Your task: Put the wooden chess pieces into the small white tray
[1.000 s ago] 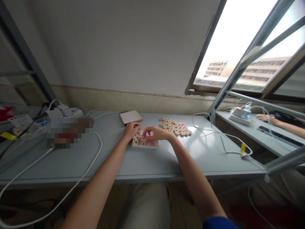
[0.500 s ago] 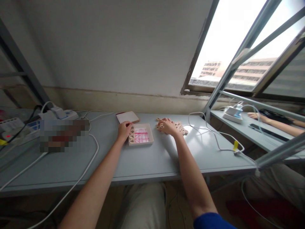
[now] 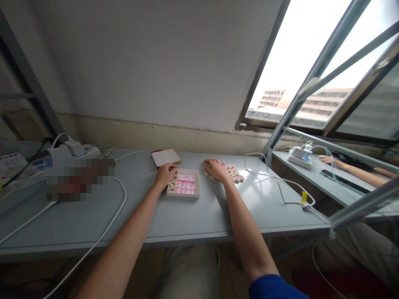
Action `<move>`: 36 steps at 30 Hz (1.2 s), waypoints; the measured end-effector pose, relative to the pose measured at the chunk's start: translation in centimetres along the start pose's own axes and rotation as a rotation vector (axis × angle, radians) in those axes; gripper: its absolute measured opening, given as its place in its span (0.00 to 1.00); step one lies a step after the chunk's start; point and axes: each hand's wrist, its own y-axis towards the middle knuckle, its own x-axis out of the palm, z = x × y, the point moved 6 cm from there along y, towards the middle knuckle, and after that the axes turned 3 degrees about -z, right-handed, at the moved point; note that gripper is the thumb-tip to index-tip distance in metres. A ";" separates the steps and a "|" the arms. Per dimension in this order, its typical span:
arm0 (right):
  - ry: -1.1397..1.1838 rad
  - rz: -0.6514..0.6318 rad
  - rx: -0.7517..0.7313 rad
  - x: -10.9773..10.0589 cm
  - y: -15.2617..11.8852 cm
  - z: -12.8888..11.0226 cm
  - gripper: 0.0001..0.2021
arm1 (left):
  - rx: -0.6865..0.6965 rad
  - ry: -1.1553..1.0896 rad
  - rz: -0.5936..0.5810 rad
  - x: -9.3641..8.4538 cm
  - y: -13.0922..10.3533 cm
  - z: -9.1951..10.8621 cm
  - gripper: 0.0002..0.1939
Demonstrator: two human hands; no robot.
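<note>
A shallow white box [image 3: 198, 189] stands on the desk with a red-lined sheet [image 3: 186, 185] inside it. Along its left wall lies a row of several round wooden Chinese chess pieces [image 3: 172, 189] with dark characters. My left hand [image 3: 164, 176] is curled around the box's far left corner, fingertips on the rim; they partly cover the far end of the row. To the right of the box, my right hand [image 3: 215, 169] lies flat with fingers spread over a cluster of loose chess pieces [image 3: 234, 172]. Some of those pieces are hidden beneath it.
Behind the box lies its lid [image 3: 166, 157], inner side up. White cables [image 3: 120, 203] cross the desk on the left, near a power strip [image 3: 89, 150]; another cable [image 3: 280, 178] loops on the right. A person's arm [image 3: 355, 170] rests on the neighbouring desk.
My right hand has flattened and shifted slightly left over the chess pieces, showing more of the cluster. My left hand stays at the box corner. The view has shifted slightly.
</note>
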 end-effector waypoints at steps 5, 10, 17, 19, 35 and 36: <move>0.003 0.015 -0.053 -0.9 -0.6 -0.7 0.15 | -0.003 -0.010 -0.003 0.0 0.0 0.0 0.12; 0.051 -0.063 -0.067 -1.1 -1.0 -0.7 0.25 | -0.020 -0.016 -0.026 0.2 0.1 -0.3 0.13; 0.059 -0.118 -0.065 -0.2 -1.1 -0.9 0.24 | -0.051 -0.003 -0.019 0.3 0.1 -0.5 0.12; 0.076 -0.068 -0.067 -0.5 -1.0 -1.1 0.22 | -0.047 -0.007 -0.022 0.3 0.1 -0.3 0.12; 0.351 -0.192 -0.609 -0.4 -3.7 -13.6 0.21 | 0.012 0.021 -0.026 0.4 0.2 -0.3 0.11; 0.366 -0.174 -0.629 -0.3 -3.8 -14.0 0.20 | 0.019 0.022 -0.028 0.5 0.2 -0.3 0.11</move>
